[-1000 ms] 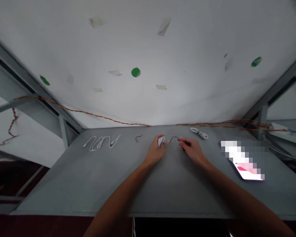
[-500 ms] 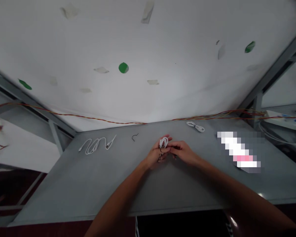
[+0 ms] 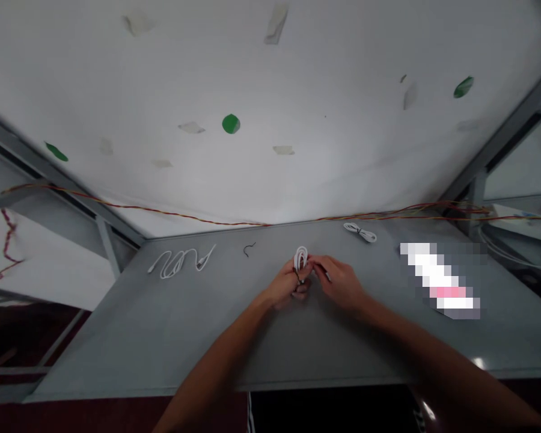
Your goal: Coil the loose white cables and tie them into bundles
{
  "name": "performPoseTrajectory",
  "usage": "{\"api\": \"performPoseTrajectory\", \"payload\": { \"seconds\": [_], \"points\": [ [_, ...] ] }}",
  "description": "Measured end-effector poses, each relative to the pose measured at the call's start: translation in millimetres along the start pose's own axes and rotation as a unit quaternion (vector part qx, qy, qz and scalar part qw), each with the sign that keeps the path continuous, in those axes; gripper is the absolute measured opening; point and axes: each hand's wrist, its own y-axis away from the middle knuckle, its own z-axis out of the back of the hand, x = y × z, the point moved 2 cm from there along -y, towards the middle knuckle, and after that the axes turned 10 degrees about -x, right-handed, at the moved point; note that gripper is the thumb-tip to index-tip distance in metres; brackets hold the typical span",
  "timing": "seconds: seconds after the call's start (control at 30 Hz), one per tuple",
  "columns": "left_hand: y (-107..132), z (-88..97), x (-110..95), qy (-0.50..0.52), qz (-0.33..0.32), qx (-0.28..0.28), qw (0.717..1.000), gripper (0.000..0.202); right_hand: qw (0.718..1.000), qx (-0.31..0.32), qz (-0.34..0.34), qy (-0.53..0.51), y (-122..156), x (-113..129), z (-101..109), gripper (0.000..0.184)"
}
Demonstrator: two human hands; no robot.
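Coiled white cable [image 3: 301, 259] stands upright, gripped by the curled fingers of the left hand [image 3: 282, 288] above the bench [image 3: 297, 346], seemingly to keep its loops bunched while the right hand [image 3: 340, 284] pinches a thin dark wire [image 3: 326, 275] against them between nearly closed fingers.

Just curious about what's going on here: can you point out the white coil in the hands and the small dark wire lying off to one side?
White cable coil [image 3: 301, 258]: head view, on its looped top.
Dark wire [image 3: 249, 249]: head view, on its middle.
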Motion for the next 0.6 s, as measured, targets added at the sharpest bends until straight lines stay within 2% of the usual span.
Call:
{"api": "performPoseTrajectory", "payload": {
  "seconds": [0.1, 0.23, 0.33, 0.43, 0.53, 0.6],
  "points": [
    [3, 0.7, -6, 0.053, 0.011, 0.013, 0.998, 0.049, 0.998, -0.022, 0.054, 0.025, -2, 2, 2, 0.027],
    [3, 1.8, -10, 0.057, 0.008, 0.01, 0.998, 0.04, 0.986, -0.039, 0.143, 0.074, -3, 4, 9, 0.029],
    [2, 1.9, -6, 0.005, -0.009, 0.006, 1.0, 0.034, 0.968, -0.032, 0.229, 0.095, -2, 5, 13, 0.034],
    [0, 1.9, 3, -0.094, -0.058, 0.006, 0.994, 0.025, 0.946, 0.007, 0.305, 0.113, 0, 7, 13, 0.037],
    [-3, 3.0, 12, -0.166, -0.123, 0.002, 0.978, 0.029, 0.93, 0.057, 0.339, 0.127, 1, 8, 9, 0.037],
    [-3, 3.3, 14, -0.178, -0.134, 0.002, 0.975, 0.033, 0.926, 0.072, 0.351, 0.122, 0, 10, 8, 0.035]
  ]
}}
